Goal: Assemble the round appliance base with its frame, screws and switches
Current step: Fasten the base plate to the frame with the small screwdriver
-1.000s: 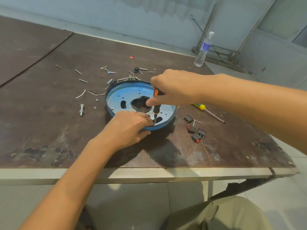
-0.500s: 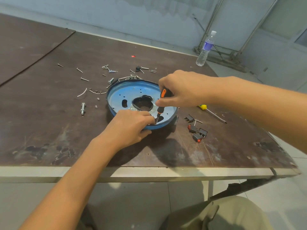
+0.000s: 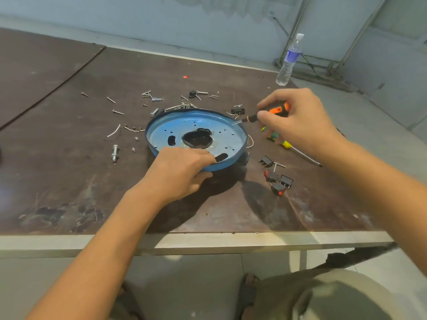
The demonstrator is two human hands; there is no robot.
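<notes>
While the left hand (image 3: 180,172) clamps the near rim of the blue round base (image 3: 208,125) at mid-frame on the counter (image 3: 69,181), fingers curled over it, thumb outside, the right hand (image 3: 298,121) pinches an orange screwdriver (image 3: 275,111) above the far-right rim. A slack grip could let the base skid or the tip slip. Whatever lies beneath it is hidden; screws (image 3: 151,96) scattered upper left blur together.

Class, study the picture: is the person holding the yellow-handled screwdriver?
No: the yellow-handled screwdriver lies on the table; the right hand grips the orange-handled screwdriver and the left hand holds the blue base.
</notes>
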